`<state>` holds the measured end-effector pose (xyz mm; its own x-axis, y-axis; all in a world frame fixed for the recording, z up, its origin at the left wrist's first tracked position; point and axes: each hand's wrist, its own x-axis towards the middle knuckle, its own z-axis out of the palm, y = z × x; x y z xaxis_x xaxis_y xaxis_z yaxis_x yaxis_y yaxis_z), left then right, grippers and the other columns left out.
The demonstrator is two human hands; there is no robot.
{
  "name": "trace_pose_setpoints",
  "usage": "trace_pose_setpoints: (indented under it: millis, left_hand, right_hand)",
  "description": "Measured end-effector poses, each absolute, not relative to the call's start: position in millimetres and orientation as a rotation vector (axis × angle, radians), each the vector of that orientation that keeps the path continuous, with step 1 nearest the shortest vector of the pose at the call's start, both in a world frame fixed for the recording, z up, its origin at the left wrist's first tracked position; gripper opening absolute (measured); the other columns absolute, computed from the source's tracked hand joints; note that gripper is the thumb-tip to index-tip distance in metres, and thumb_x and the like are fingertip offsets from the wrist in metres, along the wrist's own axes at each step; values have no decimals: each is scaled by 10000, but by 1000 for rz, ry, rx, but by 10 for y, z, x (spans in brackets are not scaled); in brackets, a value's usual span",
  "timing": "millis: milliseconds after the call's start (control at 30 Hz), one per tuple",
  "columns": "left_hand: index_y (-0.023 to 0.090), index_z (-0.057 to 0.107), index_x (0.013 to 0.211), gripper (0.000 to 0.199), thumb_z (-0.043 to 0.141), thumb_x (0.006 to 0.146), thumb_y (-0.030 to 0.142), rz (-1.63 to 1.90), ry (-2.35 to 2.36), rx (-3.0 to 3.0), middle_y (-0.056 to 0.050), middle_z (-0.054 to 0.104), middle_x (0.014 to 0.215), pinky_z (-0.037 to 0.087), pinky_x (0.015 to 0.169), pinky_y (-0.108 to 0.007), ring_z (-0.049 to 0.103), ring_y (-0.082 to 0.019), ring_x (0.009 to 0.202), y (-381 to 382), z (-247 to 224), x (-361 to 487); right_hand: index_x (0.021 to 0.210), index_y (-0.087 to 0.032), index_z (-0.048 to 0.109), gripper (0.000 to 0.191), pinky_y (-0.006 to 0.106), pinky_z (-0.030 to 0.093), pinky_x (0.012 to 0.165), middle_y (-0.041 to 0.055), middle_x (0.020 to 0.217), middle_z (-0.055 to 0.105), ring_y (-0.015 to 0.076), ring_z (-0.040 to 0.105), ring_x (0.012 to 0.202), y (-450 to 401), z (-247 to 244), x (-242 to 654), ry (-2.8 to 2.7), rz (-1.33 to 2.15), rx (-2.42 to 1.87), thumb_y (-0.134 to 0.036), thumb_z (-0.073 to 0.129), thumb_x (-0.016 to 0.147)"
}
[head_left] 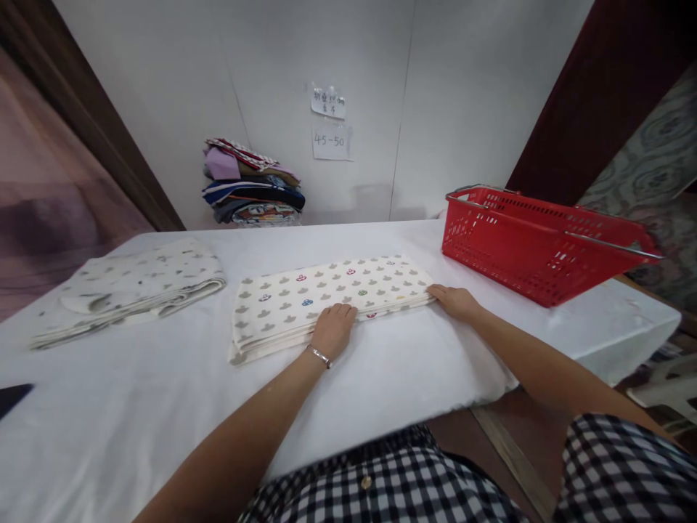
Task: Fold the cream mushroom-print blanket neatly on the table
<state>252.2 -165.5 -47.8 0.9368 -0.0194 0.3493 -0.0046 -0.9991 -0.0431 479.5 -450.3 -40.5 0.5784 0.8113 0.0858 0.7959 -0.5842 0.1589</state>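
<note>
A white cloth (327,290) printed with small grey, red, blue and green motifs lies in the middle of the table, folded into a long, layered strip. My left hand (333,330), with a silver bracelet at its wrist, has its fingers curled over the strip's front edge near the middle. At the right front corner, my right hand (456,299) pinches the layers between thumb and fingers. The thumb of my left hand is mostly hidden. Left of the strip rests another folded white cloth (147,280) with small grey marks, touched by neither hand.
A red plastic basket (506,247) with metal handles stands at the right of the white-covered table (381,392). Behind the far edge rises a stack of folded fabrics (253,189) against the wall. A dark object (11,398) shows at the left edge.
</note>
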Motion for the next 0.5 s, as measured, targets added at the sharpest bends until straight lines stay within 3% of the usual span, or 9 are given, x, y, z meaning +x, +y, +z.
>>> trace_pose_setpoints:
  millis: [500]
  left_hand:
    - [184, 549, 1054, 235, 442, 855, 117, -468, 232, -3085, -57, 620, 1016, 398, 764, -325, 532, -194, 930, -1688, -525, 2403]
  right_hand:
    - [1205, -298, 534, 422, 340, 499, 852, -4, 1320, 523, 196, 548, 1138, -4756, -659, 4702, 1368, 336, 2916, -252, 312, 849]
